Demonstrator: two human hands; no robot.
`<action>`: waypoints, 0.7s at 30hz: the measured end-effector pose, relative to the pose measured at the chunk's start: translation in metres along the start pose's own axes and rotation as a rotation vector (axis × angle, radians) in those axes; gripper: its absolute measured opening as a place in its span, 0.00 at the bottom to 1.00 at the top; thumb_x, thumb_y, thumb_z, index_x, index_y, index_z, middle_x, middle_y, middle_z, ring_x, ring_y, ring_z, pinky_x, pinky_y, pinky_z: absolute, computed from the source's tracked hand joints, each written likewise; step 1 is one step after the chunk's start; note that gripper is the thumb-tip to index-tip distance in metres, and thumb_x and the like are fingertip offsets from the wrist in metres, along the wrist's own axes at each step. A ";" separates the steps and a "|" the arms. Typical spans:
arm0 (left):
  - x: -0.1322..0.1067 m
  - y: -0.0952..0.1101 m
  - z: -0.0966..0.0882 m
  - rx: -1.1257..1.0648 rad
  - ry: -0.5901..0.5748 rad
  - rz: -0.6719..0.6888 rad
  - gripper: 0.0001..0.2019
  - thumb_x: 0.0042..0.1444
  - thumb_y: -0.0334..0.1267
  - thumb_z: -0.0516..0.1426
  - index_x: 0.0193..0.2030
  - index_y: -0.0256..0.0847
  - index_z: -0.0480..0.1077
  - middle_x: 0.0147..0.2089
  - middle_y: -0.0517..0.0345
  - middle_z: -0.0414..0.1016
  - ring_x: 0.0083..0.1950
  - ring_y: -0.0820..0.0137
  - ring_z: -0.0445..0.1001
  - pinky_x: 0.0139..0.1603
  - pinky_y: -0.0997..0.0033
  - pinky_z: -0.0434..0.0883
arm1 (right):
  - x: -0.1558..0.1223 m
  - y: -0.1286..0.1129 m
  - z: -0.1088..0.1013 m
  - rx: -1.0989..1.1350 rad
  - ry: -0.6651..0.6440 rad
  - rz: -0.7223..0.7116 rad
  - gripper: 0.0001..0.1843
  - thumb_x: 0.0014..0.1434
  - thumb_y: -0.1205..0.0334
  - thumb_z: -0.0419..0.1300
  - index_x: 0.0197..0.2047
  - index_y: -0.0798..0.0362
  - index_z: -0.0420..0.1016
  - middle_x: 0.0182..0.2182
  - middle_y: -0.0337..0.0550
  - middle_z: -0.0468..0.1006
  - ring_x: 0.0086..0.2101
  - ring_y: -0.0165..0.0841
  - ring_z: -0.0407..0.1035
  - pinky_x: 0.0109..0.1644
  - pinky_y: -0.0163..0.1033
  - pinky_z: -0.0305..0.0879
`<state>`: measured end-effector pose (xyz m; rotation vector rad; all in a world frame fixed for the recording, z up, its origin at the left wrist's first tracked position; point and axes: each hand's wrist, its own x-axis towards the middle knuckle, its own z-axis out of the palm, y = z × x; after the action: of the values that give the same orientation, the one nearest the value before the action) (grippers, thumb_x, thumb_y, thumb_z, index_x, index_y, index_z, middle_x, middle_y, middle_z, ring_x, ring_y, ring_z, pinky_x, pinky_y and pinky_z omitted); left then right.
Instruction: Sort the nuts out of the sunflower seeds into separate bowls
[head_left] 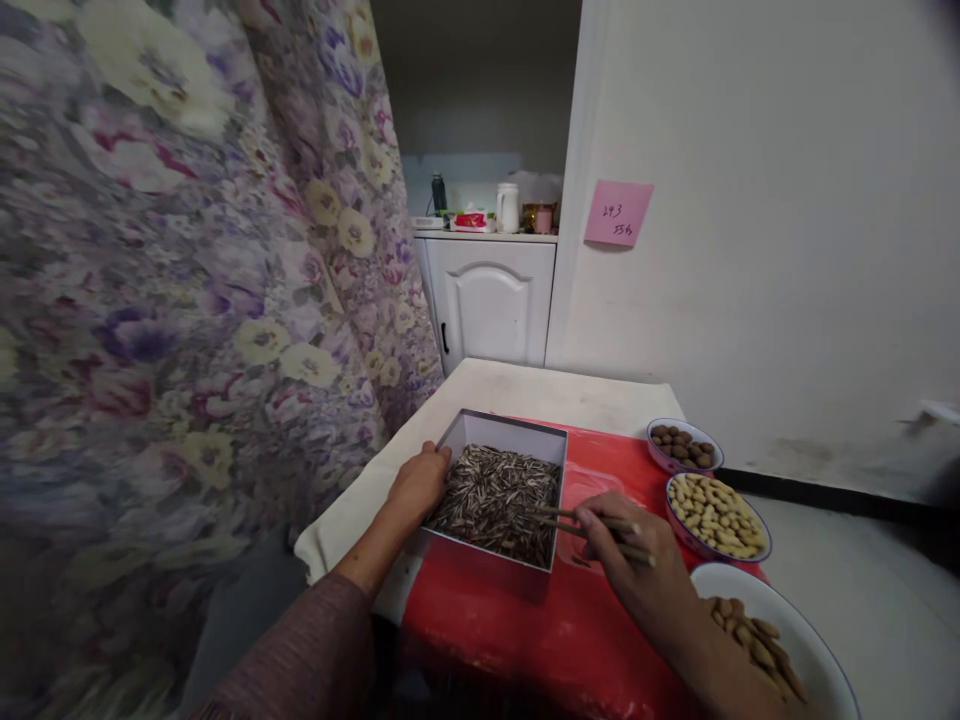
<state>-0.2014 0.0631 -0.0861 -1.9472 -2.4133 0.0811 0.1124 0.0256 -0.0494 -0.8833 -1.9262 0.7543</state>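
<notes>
My left hand [420, 487] is closed on the left wall of a square, grey-white box [517, 432]. Dark, striped sunflower seeds [491, 495] cover the box's floor in a thick layer. Between the fingers of my right hand [641, 565] is a pair of wooden chopsticks [561, 518]. Their tips reach over the box's right wall and touch or hover just above the seeds; I cannot tell which. Whether a seed sits between the tips is too small to make out.
Along the table's right side stand a bowl of round brown nuts [681, 447], a bowl of peanuts [716, 512] and a larger white bowl [814, 640] holding almond-like nuts, partly behind my right forearm. A red sheet [480, 610] lies under the box. A floral curtain [225, 300] hangs at left.
</notes>
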 end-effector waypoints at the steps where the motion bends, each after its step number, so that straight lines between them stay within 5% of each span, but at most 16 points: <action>1: 0.000 0.000 0.000 0.000 0.002 0.000 0.19 0.58 0.25 0.48 0.53 0.42 0.68 0.49 0.46 0.67 0.43 0.63 0.78 0.43 0.65 0.71 | 0.001 0.004 0.006 -0.009 -0.007 -0.006 0.13 0.68 0.57 0.53 0.35 0.51 0.74 0.27 0.40 0.76 0.28 0.33 0.73 0.31 0.35 0.67; 13: 0.001 0.000 0.003 -0.018 0.003 0.015 0.17 0.59 0.25 0.46 0.50 0.39 0.68 0.48 0.45 0.68 0.42 0.62 0.78 0.42 0.65 0.72 | 0.001 0.017 0.033 -0.117 -0.041 -0.064 0.14 0.68 0.61 0.52 0.31 0.51 0.72 0.26 0.40 0.73 0.28 0.33 0.69 0.33 0.36 0.63; 21: 0.000 -0.002 0.005 -0.059 0.023 0.021 0.16 0.59 0.25 0.46 0.49 0.39 0.69 0.49 0.45 0.68 0.41 0.63 0.78 0.41 0.65 0.73 | -0.012 0.025 0.037 -0.032 0.000 0.050 0.15 0.69 0.55 0.51 0.35 0.51 0.73 0.30 0.42 0.75 0.30 0.34 0.73 0.34 0.35 0.68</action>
<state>-0.2032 0.0626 -0.0909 -1.9863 -2.4081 -0.0122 0.0918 0.0243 -0.0906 -0.9539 -1.9266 0.7544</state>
